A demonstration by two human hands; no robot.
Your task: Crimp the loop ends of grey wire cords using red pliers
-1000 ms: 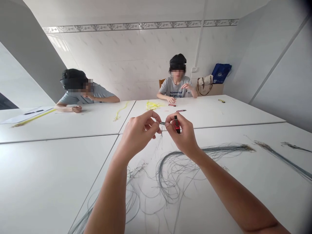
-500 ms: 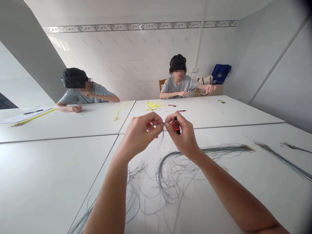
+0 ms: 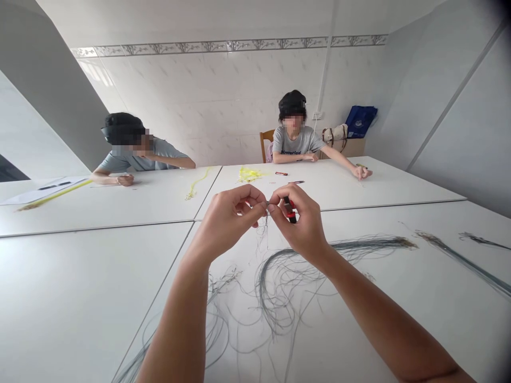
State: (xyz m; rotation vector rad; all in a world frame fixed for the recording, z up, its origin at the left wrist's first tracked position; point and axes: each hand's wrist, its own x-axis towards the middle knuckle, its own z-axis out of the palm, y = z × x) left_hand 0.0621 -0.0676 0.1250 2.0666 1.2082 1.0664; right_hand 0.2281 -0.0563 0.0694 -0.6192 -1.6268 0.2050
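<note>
My left hand (image 3: 235, 221) is closed in a pinch, thumb against forefinger, on the end of thin dark strands (image 3: 262, 234). Right beside it, fingertips almost touching, my right hand (image 3: 305, 223) pinches the same spot. Tucked in the right palm is a small red-and-black tool (image 3: 290, 210); its exact kind I cannot make out. Loose strand ends dangle below the fingertips. Under my hands a curved bundle of grey-green strands (image 3: 262, 276) lies on the white table (image 3: 80, 298), and another tangle (image 3: 217, 319) is partly hidden by my left forearm.
More strand bundles (image 3: 463, 258) lie to the right. Across the table are yellow strands (image 3: 249, 174), a red cutter-like item (image 3: 281, 173) and a yellow bundle (image 3: 59, 194). Two people sit opposite, one at left (image 3: 138, 154), one at centre right (image 3: 295, 141).
My hands stay nearly in place, still pinching; the red-and-black tool has tilted slightly. The person at centre right has lowered an outstretched hand to the tabletop.
</note>
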